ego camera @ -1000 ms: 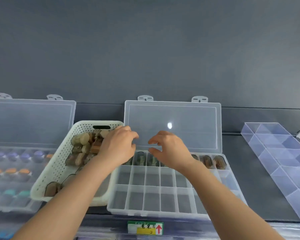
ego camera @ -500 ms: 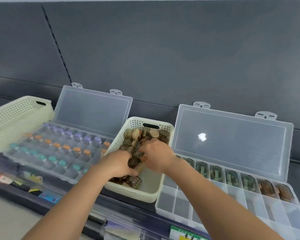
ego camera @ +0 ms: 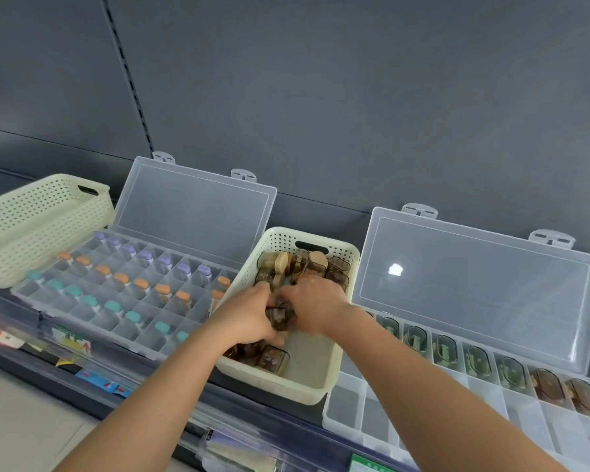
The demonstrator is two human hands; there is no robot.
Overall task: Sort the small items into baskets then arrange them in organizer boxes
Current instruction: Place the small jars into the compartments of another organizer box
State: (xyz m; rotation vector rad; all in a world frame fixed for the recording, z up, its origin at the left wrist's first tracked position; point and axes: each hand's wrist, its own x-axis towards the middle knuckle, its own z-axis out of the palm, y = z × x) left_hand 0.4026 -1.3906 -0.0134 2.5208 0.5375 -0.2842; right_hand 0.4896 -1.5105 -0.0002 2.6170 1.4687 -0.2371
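A cream perforated basket in the middle of the shelf holds several small brown cases. Both hands are inside it. My left hand and my right hand meet over a bunch of brown cases, with fingers curled round them. To the right lies an open clear organizer box; its back row holds several brown and greenish cases, and its front compartments are bare.
A second open clear organizer box at the left holds purple, orange and teal capped vials in rows. Another cream basket stands at the far left. Dark grey panels rise behind. The shelf's front edge carries price labels.
My view swung left and both hands left the right organizer box for the basket. They have closed round a bunch of brown cases there.
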